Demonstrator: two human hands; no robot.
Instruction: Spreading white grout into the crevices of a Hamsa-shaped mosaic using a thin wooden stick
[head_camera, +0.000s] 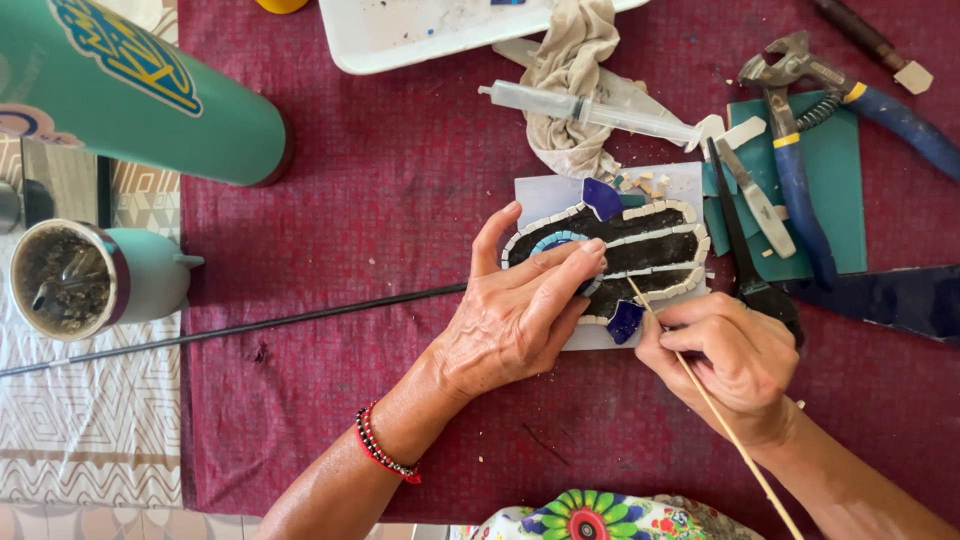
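A small mosaic piece (650, 235) lies on a dark red cloth (380, 190): a black oval shape edged with cream tiles, with blue tile pieces at top and bottom. My left hand (520, 310) rests on its left part, the forefinger pressing on the tiles near a light-blue ring. My right hand (725, 355) pinches a thin wooden stick (725, 425), whose tip touches the lower edge of the mosaic beside a blue tile (625, 320).
A plastic syringe (590, 110) and crumpled rag (570, 70) lie behind the mosaic. Blue-handled nippers (800, 170), tweezers and a green sheet (840, 190) sit at right. A teal bottle (130, 90), a mug (90, 280), a white tray (420, 30) and a thin black rod (230, 328) are at left and back.
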